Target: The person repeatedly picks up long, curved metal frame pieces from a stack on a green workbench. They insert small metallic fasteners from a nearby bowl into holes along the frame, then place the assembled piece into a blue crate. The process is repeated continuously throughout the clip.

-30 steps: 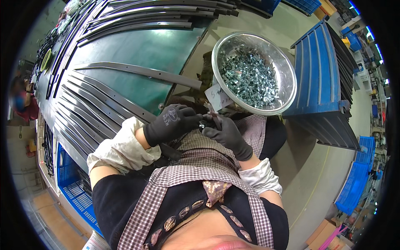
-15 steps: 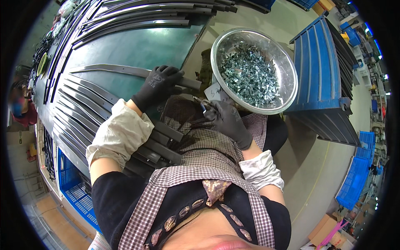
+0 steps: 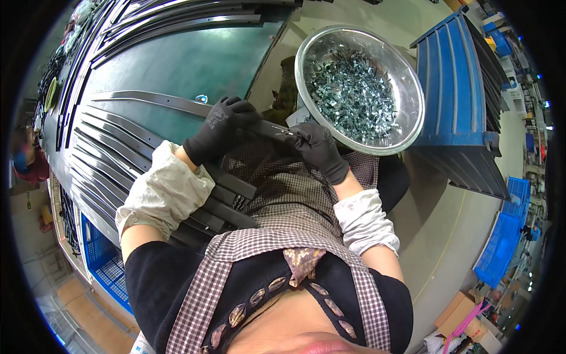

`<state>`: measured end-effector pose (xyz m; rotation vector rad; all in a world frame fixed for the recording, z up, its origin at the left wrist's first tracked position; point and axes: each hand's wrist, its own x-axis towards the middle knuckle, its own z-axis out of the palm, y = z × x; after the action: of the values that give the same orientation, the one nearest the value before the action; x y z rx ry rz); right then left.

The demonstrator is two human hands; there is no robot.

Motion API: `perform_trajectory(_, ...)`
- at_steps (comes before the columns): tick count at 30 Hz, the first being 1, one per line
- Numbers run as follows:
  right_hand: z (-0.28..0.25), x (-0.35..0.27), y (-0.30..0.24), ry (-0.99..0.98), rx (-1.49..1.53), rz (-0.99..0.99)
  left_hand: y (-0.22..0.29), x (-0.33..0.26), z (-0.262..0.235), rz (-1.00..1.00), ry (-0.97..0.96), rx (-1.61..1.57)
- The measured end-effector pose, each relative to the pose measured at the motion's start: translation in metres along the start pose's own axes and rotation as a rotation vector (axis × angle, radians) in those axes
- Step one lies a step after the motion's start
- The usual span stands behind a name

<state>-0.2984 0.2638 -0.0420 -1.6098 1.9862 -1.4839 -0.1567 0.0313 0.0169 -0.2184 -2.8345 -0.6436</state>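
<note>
My left hand (image 3: 226, 125), in a dark work glove, is closed round a long dark metal strip (image 3: 159, 99) close to its near end. The strip's other end lies on the green tabletop (image 3: 177, 66). At the near end my right hand (image 3: 320, 150), gloved too, is pinched shut. A slim silver metal piece (image 3: 283, 131) shows at its fingertips, along the strip's face; its full shape is hidden. Several similar strips (image 3: 112, 159) lie side by side under my left forearm, with ends reaching over my checked apron (image 3: 283, 203).
Beyond my right hand stands a big metal bowl (image 3: 416, 106) holding many small shiny metal clips (image 3: 354, 97). Right of it is a blue crate (image 3: 451, 88) with dark strips. More strips (image 3: 183, 26) lie across the table's far side. A blue basket (image 3: 103, 259) sits lower left.
My right hand has risen from above my lap to the strip's near end, bringing the silver piece against it. My left hand keeps its grip. A small blue-white thing now shows beside the strip.
</note>
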Motion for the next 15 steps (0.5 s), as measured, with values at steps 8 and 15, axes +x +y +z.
perform_trajectory(8,-0.030,-0.023,-0.025,-0.006,-0.111,0.196,-0.002,-0.004,0.000,-0.021,0.048,-0.004)
perform_trajectory(15,-0.037,-0.027,-0.029,-0.132,-0.246,0.108,-0.001,-0.004,-0.002,0.002,0.026,0.019)
